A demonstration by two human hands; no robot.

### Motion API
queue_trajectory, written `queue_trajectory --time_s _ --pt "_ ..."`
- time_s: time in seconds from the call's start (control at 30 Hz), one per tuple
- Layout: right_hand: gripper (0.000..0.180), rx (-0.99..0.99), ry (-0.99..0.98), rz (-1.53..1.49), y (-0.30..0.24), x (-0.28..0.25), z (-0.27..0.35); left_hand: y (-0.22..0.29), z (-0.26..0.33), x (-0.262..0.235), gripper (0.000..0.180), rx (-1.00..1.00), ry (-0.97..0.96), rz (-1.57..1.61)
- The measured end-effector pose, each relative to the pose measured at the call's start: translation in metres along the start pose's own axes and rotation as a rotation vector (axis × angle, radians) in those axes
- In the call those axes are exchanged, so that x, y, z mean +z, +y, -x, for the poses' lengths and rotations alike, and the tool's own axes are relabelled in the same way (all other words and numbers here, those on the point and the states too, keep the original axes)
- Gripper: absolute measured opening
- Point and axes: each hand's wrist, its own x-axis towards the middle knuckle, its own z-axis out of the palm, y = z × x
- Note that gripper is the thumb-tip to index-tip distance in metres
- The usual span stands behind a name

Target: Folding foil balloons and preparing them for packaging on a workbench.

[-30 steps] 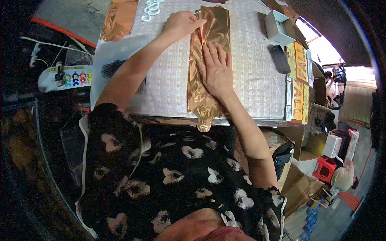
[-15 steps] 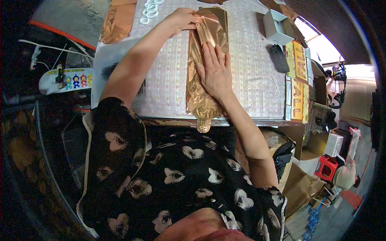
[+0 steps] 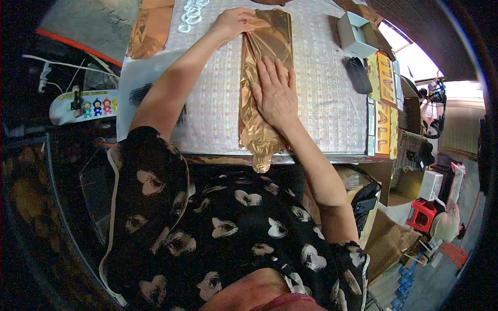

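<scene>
A flat, folded copper-gold foil balloon (image 3: 270,39) lies lengthwise on the table, its rounded tab (image 3: 262,163) hanging over the near edge. My right hand (image 3: 276,96) rests palm down on the middle of the foil, fingers stretched out and slightly apart. At the far left edge of the balloon, my left hand (image 3: 233,23) is closed with bent fingers on the foil's margin; the exact grip of its fingertips is partly hidden. Creases run across the foil between the two hands.
Another copper foil piece (image 3: 150,31) and several white rings (image 3: 192,15) lie at the far left of the patterned table cover (image 3: 324,109). A white open box (image 3: 358,36), a black object (image 3: 358,75) and yellow printed packages (image 3: 384,124) line the right side. A skateboard (image 3: 83,106) stands left of the table.
The raised bright fold near the far end now lies flatter against the foil. My left hand has shifted slightly away and left; my right hand stays pressed on the balloon.
</scene>
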Motion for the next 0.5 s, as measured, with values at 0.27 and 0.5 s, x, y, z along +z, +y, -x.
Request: queue_trajectory --time_s 0.27,0.5 --pt "0.061 0.002 -0.013 -0.006 -0.003 -0.002 -0.001 -0.032 -0.011 -0.017 0.052 0.060 0.077 0.128" --pt "0.061 0.026 -0.039 0.013 0.001 -0.002 0.000 0.009 0.004 0.013 0.048 0.708 0.096 -0.990"
